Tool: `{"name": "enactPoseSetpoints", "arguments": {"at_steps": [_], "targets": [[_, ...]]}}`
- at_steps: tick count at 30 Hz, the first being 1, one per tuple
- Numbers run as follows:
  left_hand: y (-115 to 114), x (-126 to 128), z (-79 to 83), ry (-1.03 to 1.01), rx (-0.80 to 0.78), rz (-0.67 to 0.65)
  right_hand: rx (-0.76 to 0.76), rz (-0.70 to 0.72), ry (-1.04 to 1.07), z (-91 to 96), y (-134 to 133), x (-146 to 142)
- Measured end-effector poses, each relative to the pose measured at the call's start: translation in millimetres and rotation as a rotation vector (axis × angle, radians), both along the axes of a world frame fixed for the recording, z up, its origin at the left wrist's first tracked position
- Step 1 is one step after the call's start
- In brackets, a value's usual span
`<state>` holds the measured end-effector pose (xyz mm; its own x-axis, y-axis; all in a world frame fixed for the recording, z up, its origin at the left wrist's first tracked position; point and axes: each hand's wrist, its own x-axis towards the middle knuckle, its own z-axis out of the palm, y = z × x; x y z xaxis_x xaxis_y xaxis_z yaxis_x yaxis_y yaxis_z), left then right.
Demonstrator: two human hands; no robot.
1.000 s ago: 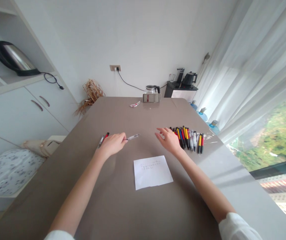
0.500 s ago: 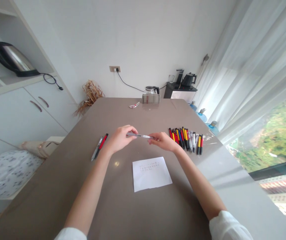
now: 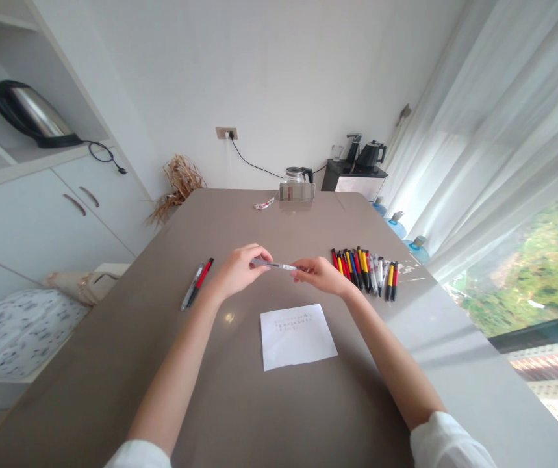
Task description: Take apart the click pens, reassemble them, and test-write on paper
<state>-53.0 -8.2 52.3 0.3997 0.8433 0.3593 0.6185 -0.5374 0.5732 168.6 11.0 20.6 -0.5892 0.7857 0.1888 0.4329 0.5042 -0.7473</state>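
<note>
A clear-barrelled pen [image 3: 281,266] is held level above the table between my two hands. My left hand [image 3: 244,270] pinches one end of it, and my right hand [image 3: 321,275] grips the other. Below them a white sheet of paper [image 3: 298,341] with rows of handwriting lies flat. To the left, a clear pen [image 3: 191,286] and a red and black pen [image 3: 203,276] lie side by side. On the right, a row of several pens [image 3: 360,268] in red, yellow, blue, black and clear rests on the tabletop.
The brown table [image 3: 230,227] stretches to the wall. At its far edge stand a glass pot [image 3: 294,174] and a blurred-out box [image 3: 297,192], with a red and white string [image 3: 264,204] beside them. Water jugs [image 3: 418,247] stand along the curtain. A kettle [image 3: 35,114] sits on the left shelf.
Both hands keep their hold on the pen in nearly the same place. The whole view has shifted slightly; nothing else has visibly moved.
</note>
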Motion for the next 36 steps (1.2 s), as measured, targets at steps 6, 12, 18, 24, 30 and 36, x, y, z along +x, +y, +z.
{"name": "enactPoseSetpoints", "arguments": {"at_steps": [6,12,18,24,30,36], "targets": [[0,1,-1.4,-0.004,-0.003,0.009,0.046,-0.034,0.001,0.6,0,0],[2,-8,-0.3,-0.009,-0.083,-0.005,0.004,-0.077,0.060,-0.4,1,3],[7,-20,-4.7,-0.147,-0.221,-0.007,-0.300,-0.102,0.315,-3.2,6,4],[6,-14,-3.8,-0.173,-0.158,0.004,-0.580,-0.160,0.449,-6.4,8,4],[3,-10,-4.3,0.052,0.075,0.049,-0.696,-0.146,0.555,-5.6,9,6],[2,-9,-9.5,0.069,0.080,0.067,-0.690,-0.153,0.556,-7.5,11,5]]}}
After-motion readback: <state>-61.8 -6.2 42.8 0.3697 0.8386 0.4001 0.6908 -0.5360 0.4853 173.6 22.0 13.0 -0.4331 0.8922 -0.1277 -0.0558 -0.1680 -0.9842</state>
